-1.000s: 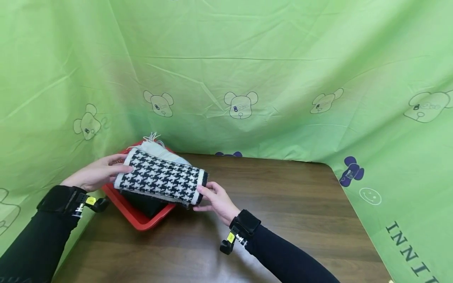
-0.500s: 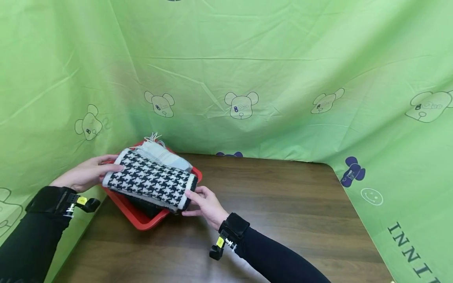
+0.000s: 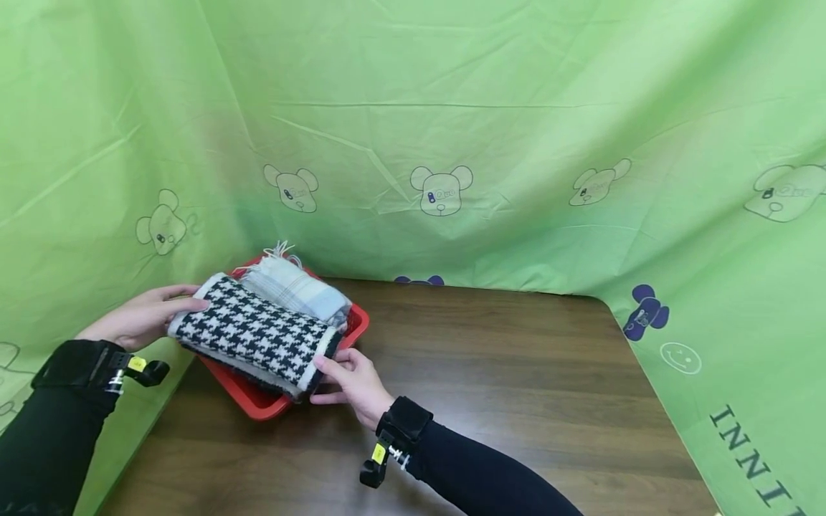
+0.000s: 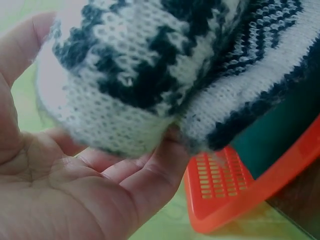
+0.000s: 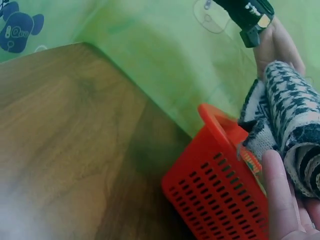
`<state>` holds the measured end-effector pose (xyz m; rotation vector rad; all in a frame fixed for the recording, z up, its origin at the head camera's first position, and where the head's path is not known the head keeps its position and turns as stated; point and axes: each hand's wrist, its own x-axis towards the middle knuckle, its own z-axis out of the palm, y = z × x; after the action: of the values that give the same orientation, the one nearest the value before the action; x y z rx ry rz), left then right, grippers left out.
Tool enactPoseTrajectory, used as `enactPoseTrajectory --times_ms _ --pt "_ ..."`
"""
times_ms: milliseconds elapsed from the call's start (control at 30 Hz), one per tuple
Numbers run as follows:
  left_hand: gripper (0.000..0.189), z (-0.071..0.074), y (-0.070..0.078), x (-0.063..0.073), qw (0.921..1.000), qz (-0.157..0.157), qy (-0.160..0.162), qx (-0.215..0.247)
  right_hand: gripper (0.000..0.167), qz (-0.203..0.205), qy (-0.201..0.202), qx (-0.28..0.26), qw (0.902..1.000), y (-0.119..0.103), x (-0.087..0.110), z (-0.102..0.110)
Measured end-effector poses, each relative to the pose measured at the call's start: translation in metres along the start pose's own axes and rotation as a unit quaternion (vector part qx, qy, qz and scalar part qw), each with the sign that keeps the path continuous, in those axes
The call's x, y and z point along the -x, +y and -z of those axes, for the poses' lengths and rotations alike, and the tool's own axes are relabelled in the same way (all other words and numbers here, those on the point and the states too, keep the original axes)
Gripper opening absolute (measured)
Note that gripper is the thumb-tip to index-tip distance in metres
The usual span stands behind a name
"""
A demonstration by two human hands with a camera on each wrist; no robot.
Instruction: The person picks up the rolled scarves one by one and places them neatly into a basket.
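A black-and-white houndstooth knit scarf (image 3: pixel 258 330), rolled and folded into a bundle, spans between my two hands over the red basket (image 3: pixel 258 410). My left hand (image 3: pixel 138 315) grips its left end, thumb on top and fingers beneath, as the left wrist view shows with the white-edged scarf (image 4: pixel 135 75). At the other end my right hand (image 3: pixel 355 383) holds the scarf, thumb on the white border. The right wrist view shows the spiral end of the roll (image 5: pixel 305 160) by my fingers. Behind it in the basket lies a pale plaid scarf (image 3: pixel 300 287) with white fringe.
The perforated basket wall (image 5: pixel 220 195) rises from a brown wooden table (image 3: pixel 490 373). Green printed curtain (image 3: pixel 439 129) hangs behind the table and down both sides. Something dark green (image 4: pixel 270 135) shows inside the basket under the houndstooth scarf.
Both hands have moved left and toward the front with the houndstooth scarf, bringing it lower over the basket's near part. More of the pale plaid scarf and the right rim now shows.
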<state>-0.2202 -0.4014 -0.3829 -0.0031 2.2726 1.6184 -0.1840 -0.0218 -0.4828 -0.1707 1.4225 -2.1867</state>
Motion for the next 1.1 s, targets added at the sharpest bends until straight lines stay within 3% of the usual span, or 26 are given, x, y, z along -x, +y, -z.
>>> enactPoseTrajectory --times_ms 367,667,933,1100 --pt "0.076 0.014 -0.015 -0.003 0.9998 0.016 0.009 -0.011 0.026 -0.017 -0.003 0.002 0.9999 0.011 -0.004 -0.013" --pt "0.084 0.021 -0.019 -0.005 0.9975 0.042 0.021 -0.053 0.024 -0.037 -0.007 0.003 0.9993 0.016 -0.011 -0.021" --pt "0.087 0.027 -0.022 -0.013 0.9961 0.052 0.023 -0.067 0.017 -0.065 -0.047 0.020 0.9966 0.004 -0.013 -0.021" --pt "0.085 0.028 -0.023 -0.018 0.9961 0.054 0.045 -0.054 0.012 -0.083 -0.077 0.000 0.9936 0.000 -0.014 -0.030"
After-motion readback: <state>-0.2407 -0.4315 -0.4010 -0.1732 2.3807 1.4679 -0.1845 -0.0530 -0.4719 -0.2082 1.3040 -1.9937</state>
